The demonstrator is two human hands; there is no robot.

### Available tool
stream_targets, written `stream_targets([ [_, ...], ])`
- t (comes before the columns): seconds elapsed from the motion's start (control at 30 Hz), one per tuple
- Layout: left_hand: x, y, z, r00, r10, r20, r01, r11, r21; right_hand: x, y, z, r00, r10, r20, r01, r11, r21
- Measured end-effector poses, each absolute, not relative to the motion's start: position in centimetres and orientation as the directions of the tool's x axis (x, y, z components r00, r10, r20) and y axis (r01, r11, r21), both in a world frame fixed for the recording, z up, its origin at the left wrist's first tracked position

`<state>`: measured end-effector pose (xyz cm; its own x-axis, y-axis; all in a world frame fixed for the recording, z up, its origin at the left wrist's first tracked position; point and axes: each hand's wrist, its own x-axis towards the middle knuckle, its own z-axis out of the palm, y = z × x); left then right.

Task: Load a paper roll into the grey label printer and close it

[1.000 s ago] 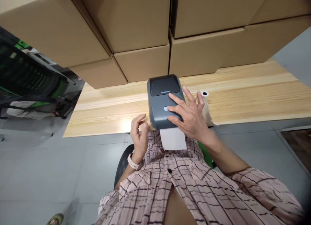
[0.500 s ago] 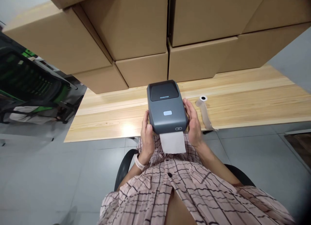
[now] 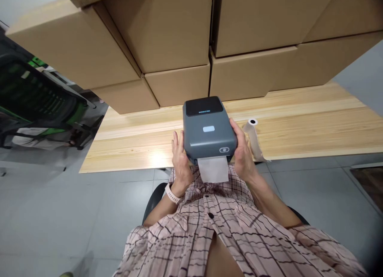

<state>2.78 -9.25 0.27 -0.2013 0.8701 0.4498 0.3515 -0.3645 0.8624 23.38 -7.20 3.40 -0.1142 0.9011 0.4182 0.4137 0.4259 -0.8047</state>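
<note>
A dark grey label printer (image 3: 208, 127) is at the front edge of a light wooden table (image 3: 299, 125), its front raised toward me. A strip of white label paper (image 3: 213, 169) hangs from its front slot. My left hand (image 3: 180, 161) presses flat against the printer's left side, a watch on the wrist. My right hand (image 3: 243, 153) grips the printer's right side. Both hands hold the printer between them.
A small roll of brownish paper (image 3: 253, 135) lies on the table just right of the printer. Large cardboard boxes (image 3: 179, 41) are stacked along the back of the table. A green and black chair (image 3: 38, 101) is at the left. Grey tiled floor lies below.
My right hand left the printer's top and both hands closed on its sides. The printer has since come up and toward me, its front tilted higher.
</note>
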Motion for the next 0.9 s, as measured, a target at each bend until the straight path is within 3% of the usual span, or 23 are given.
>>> stream_targets([
  [0.1, 1.9, -6.4, 2.0, -0.218, 0.824, 0.523, 0.289, -0.458, 0.841, 23.5, -4.9, 7.0, -0.144, 0.814, 0.563, 0.556, 0.537, -0.634],
  [0.2, 1.0, -2.6, 2.9, -0.290, 0.829, 0.478, 0.117, -0.465, 0.877, 23.0, -1.2, 10.8, -0.157, 0.700, 0.697, 0.612, 0.623, -0.487],
  [0.27, 0.6, -0.5, 2.8, -0.311, 0.859, 0.407, 0.054, -0.412, 0.910, 22.4, 1.7, 13.0, -0.142, 0.669, 0.730, 0.594, 0.647, -0.478],
  [0.4, 0.7, 0.9, 1.4, -0.230, 0.951, 0.206, 0.069, -0.196, 0.978, 21.3, 6.8, 16.4, -0.087, 0.750, 0.656, 0.567, 0.579, -0.586],
  [0.57, 1.3, -0.3, 1.3, -0.164, 0.980, 0.114, 0.176, -0.084, 0.981, 20.6, 12.0, 18.6, -0.060, 0.816, 0.575, 0.632, 0.477, -0.610],
  [0.7, 1.1, -0.6, 3.5, -0.159, 0.987, 0.030, 0.480, 0.051, 0.876, 20.7, 13.8, 19.2, -0.095, 0.870, 0.484, 0.649, 0.422, -0.633],
  [0.83, 0.7, -0.4, 5.6, -0.102, 0.991, -0.085, 0.720, 0.133, 0.681, 21.2, 11.1, 18.2, -0.094, 0.677, 0.730, 0.673, 0.583, -0.454],
  [0.9, 0.7, -0.3, 6.1, -0.076, 0.991, -0.111, 0.749, 0.131, 0.649, 21.4, 8.8, 16.8, -0.207, 0.638, 0.742, 0.673, 0.643, -0.365],
])
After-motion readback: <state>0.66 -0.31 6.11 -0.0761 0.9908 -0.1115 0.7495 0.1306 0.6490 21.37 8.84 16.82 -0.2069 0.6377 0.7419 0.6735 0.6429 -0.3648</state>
